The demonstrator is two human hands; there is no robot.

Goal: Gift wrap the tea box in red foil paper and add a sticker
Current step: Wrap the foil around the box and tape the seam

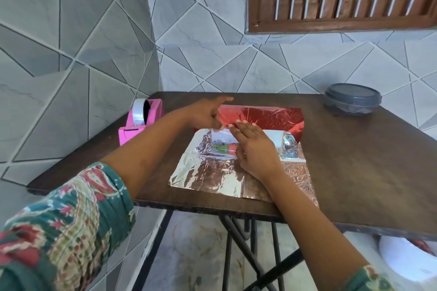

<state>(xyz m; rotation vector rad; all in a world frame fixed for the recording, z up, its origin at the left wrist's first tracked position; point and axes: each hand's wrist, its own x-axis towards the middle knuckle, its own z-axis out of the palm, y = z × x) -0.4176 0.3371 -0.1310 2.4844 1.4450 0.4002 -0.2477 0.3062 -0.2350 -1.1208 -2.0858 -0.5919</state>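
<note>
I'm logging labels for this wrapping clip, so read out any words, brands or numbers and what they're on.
Tea box: small print and a picture on its face, too blurred to read.
Red foil paper: no text.
Pink tape dispenser: no text visible.
Grey lidded container: no text visible.

The foil (212,177) lay spread silver side up, its far flap curled red-side-out over the box (222,143), which lay flat, partly covered, near the sheet's middle.
</note>
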